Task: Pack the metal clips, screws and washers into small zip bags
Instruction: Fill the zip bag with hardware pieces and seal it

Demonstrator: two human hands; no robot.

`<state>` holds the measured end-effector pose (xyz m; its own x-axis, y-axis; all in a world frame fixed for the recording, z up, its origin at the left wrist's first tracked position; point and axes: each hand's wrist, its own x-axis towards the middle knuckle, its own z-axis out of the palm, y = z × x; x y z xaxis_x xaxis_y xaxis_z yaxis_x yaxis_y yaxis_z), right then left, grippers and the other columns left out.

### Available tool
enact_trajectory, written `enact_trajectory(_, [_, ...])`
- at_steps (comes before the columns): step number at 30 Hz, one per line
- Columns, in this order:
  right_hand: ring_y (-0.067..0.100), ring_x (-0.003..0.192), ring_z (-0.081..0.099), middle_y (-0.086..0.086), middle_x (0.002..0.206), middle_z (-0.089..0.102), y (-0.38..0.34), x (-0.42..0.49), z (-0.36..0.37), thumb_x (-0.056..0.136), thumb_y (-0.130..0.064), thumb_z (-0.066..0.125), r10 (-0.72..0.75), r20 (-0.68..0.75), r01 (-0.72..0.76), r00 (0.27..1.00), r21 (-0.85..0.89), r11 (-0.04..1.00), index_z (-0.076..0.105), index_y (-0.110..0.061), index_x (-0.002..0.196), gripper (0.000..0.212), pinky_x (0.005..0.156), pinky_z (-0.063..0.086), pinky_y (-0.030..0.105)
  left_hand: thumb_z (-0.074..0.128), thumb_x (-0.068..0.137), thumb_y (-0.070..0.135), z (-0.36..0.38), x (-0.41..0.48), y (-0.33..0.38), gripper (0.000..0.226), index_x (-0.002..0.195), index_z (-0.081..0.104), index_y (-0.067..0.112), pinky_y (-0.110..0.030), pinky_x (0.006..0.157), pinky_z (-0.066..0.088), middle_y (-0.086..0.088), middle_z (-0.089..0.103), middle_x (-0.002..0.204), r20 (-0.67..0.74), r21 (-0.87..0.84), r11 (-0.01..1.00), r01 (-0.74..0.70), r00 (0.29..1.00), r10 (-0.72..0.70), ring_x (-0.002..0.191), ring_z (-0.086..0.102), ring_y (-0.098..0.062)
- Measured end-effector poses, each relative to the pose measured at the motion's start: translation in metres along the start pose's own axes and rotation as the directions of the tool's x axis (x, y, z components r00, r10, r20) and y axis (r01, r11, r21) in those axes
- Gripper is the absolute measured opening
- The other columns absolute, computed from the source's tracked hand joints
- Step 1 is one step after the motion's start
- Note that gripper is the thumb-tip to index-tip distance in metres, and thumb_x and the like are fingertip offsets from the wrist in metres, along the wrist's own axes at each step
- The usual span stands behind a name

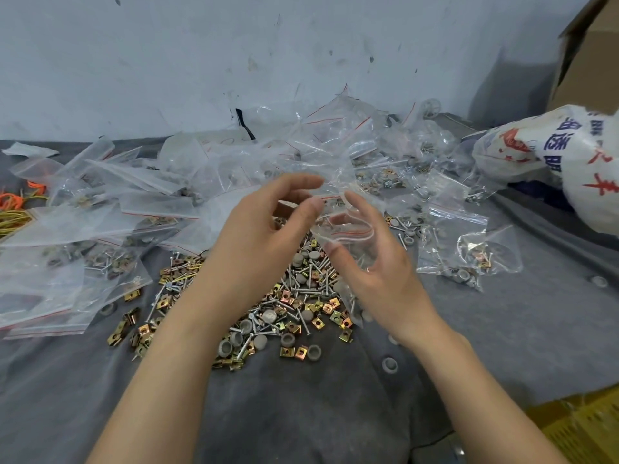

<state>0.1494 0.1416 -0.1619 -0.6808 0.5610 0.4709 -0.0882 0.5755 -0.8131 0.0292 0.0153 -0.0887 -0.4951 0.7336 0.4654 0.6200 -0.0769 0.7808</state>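
Zip bag: a small clear, crinkly zip bag point(348, 234) with a red line along its gaping mouth, held up just above the heap; a few thin screws show through the film.
Left hand: the left hand point(264, 236) pinches the bag's near lip between thumb and forefinger.
Right hand: the right hand point(378, 266) cradles the bag, thumb and forefinger curled round its far side.
Loose hardware: a heap right below both hands, made up of folded brass-toned clips point(300, 353), slim silver screws point(160, 298) and dull grey round washers point(314, 352).
Filled bags: glossy packed bags point(83, 229) piled at left, at the back and to the right.
Surface: rumpled grey cloth point(301, 416), bare nearest the person.
Room: scuffed pale wall point(234, 45) straight behind.
Edges: orange and yellow rubber bands point(13, 204) at far left; a printed white sack point(569, 155) and a cardboard box point(589, 51) crowd the right.
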Motion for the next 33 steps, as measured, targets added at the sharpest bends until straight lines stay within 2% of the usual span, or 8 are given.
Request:
enact_trajectory(2, [-0.007,0.12,0.056,-0.036,0.126,0.057,0.001,0.001,-0.002,0.093,-0.046,0.063,0.009,-0.015,-0.009,1.0,0.012,1.0,0.039,-0.044,0.147,0.059,0.099,0.043,0.013,0.058,0.098,0.032,-0.004,-0.001,-0.004,0.02,0.117,0.064,0.037,-0.008,0.065,0.045,0.023,0.065,0.094,-0.051,-0.014,0.999,0.03,0.998,-0.031,0.085,0.064,0.002])
enact_trajectory(4, [-0.009,0.117,0.057,-0.034,0.125,0.059,0.001,0.002,-0.004,0.094,-0.044,0.064,0.014,-0.041,-0.014,0.999,0.018,1.0,0.04,-0.041,0.148,0.059,0.091,0.04,0.005,0.056,0.099,0.033,-0.008,-0.004,-0.01,0.019,0.116,0.063,0.037,-0.008,0.062,0.044,0.023,0.066,0.094,-0.065,-0.004,0.998,0.061,0.996,-0.061,0.082,0.064,0.002])
enact_trajectory(6, [-0.007,0.118,0.058,-0.025,0.128,0.062,0.001,0.004,-0.007,0.093,-0.044,0.064,0.018,-0.065,-0.015,0.998,0.038,0.999,0.041,-0.038,0.149,0.061,0.095,0.042,0.008,0.055,0.099,0.034,-0.007,-0.009,-0.02,0.018,0.115,0.06,0.04,-0.009,0.061,0.044,0.018,0.068,0.092,-0.035,0.048,0.994,0.102,0.994,-0.1,0.082,0.064,0.003])
enact_trajectory(11, [0.006,0.127,0.057,-0.009,0.141,0.058,-0.003,0.007,-0.017,0.092,-0.041,0.063,0.037,-0.144,-0.02,0.989,0.119,0.993,0.044,-0.041,0.145,0.056,0.11,0.046,0.038,0.051,0.1,0.035,0.014,-0.033,-0.043,0.024,0.123,0.059,0.034,-0.009,0.074,0.046,0.023,0.062,0.098,0.169,0.35,0.928,0.125,0.967,-0.193,0.085,0.057,0.012])
enact_trajectory(16, [-0.007,0.117,0.059,-0.025,0.139,0.055,-0.004,0.008,-0.025,0.093,-0.035,0.062,0.042,-0.181,-0.011,0.983,0.17,0.985,0.043,-0.04,0.143,0.053,0.099,0.044,0.014,0.047,0.101,0.038,0.029,-0.052,-0.049,0.028,0.128,0.055,0.036,-0.032,0.102,0.04,0.017,0.056,0.12,0.345,0.539,0.841,-0.044,0.922,-0.173,0.115,0.048,-0.005])
enact_trajectory(20, [-0.001,0.119,0.06,-0.013,0.147,0.052,-0.004,0.009,-0.029,0.093,-0.041,0.062,0.051,-0.176,-0.019,0.983,0.182,0.983,0.042,-0.04,0.147,0.057,0.103,0.045,0.024,0.037,0.103,0.043,0.039,-0.059,-0.051,0.039,0.142,0.041,0.038,-0.031,0.103,0.033,0.011,0.045,0.13,0.377,0.71,0.686,-0.157,0.908,-0.182,0.122,0.041,-0.014])
enact_trajectory(23, [0.002,0.122,0.059,-0.011,0.148,0.051,-0.005,0.008,-0.029,0.093,-0.042,0.061,0.059,-0.169,-0.027,0.984,0.185,0.982,0.041,-0.04,0.148,0.059,0.108,0.045,0.034,0.035,0.105,0.039,0.041,-0.058,-0.053,0.036,0.139,0.044,0.036,-0.03,0.101,0.034,0.01,0.046,0.129,0.343,0.728,0.675,-0.125,0.918,-0.201,0.122,0.042,-0.015])
enact_trajectory(33, [-0.007,0.117,0.058,-0.02,0.148,0.048,-0.005,0.008,-0.028,0.096,-0.037,0.061,0.066,-0.172,-0.037,0.983,0.166,0.985,0.039,-0.036,0.151,0.059,0.099,0.042,0.02,0.042,0.101,0.03,0.035,-0.057,-0.056,0.028,0.126,0.054,0.033,-0.028,0.1,0.037,0.011,0.051,0.121,0.278,0.709,0.702,-0.067,0.941,-0.191,0.116,0.046,-0.012])
